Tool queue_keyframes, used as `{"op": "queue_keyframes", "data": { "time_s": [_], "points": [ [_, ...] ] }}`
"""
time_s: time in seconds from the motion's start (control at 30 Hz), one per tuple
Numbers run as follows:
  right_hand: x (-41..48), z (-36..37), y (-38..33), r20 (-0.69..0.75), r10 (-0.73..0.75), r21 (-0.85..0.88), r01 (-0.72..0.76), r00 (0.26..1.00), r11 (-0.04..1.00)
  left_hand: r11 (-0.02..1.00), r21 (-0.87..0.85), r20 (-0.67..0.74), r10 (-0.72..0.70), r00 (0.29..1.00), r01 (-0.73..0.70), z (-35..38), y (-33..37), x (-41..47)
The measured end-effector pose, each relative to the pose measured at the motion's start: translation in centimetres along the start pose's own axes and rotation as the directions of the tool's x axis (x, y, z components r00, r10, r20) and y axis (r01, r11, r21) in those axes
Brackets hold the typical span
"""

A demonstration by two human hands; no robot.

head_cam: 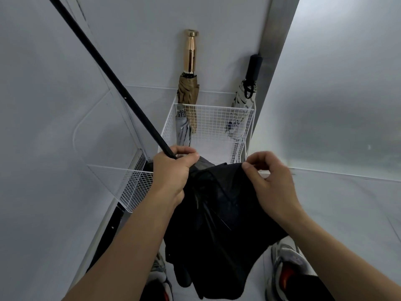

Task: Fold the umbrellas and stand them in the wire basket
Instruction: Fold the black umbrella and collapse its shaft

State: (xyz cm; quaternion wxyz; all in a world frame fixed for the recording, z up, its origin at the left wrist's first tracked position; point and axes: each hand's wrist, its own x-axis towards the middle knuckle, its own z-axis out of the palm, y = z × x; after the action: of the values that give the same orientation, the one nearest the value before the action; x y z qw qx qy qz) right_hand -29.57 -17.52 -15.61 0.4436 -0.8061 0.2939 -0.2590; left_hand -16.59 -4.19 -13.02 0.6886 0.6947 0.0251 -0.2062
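A black umbrella [217, 213] hangs loose and half collapsed in front of me, its canopy drooping toward the floor. My left hand [171, 168] grips the top of it where a long black shaft [104, 68] runs up to the upper left. My right hand [269, 177] pinches the canopy's edge. Beyond my hands stands the white wire basket [217, 120]. It holds a tan umbrella [188, 92] with a gold handle, a grey umbrella [183, 129] and a white patterned umbrella [242, 107] with a black handle.
A second white wire basket [130, 185] sits low at the left against the wall. White walls close in on both sides of the narrow corner. My sneakers [286, 263] show on the floor below the canopy.
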Motion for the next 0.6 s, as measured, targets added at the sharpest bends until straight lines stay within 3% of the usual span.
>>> {"op": "queue_keyframes", "data": {
  "time_s": [0.1, 0.13, 0.2, 0.3, 0.47, 0.53, 0.6],
  "points": [
    [-1.4, 0.0, -1.2, -0.119, -0.21, -0.075, 0.202, 0.97, 0.976, 0.998, -0.057, -0.08, -0.013, 0.997, 0.008, 0.1, -0.2, 0.2],
    [-2.0, 0.0, -1.7, -0.104, -0.293, -0.088, 0.285, 0.95, 0.955, 0.997, -0.074, -0.11, -0.013, 0.994, 0.005, 0.1, -0.1, 0.3],
    [-3.6, 0.4, -2.4, 0.061, -0.34, -0.077, 0.344, 0.939, 0.936, 0.994, -0.11, -0.162, -0.009, 0.987, -0.009, 0.1, -0.1, 0.4],
    [-5.2, 1.6, -2.7, 0.288, -0.176, -0.209, 0.241, 0.941, 0.948, 0.989, -0.145, -0.241, -0.002, 0.971, -0.034, 0.2, -0.1, 0.5],
    [-4.7, 3.0, -2.7, 0.236, 0.013, -0.237, 0.045, 0.972, 0.971, 0.975, -0.216, -0.293, -0.017, 0.956, -0.048, 0.6, -0.4, 0.4],
    [-4.5, 3.2, -2.6, 0.248, 0.068, -0.095, -0.045, 0.966, 0.994, 0.971, -0.231, -0.301, -0.012, 0.953, -0.06, 0.9, -0.5, 0.2],
    [-4.6, 2.9, -3.2, 0.329, 0.091, 0.156, -0.149, 0.94, 0.977, 0.969, -0.237, -0.316, -0.002, 0.949, -0.077, 1.1, -0.5, 0.2]
  ]
}}
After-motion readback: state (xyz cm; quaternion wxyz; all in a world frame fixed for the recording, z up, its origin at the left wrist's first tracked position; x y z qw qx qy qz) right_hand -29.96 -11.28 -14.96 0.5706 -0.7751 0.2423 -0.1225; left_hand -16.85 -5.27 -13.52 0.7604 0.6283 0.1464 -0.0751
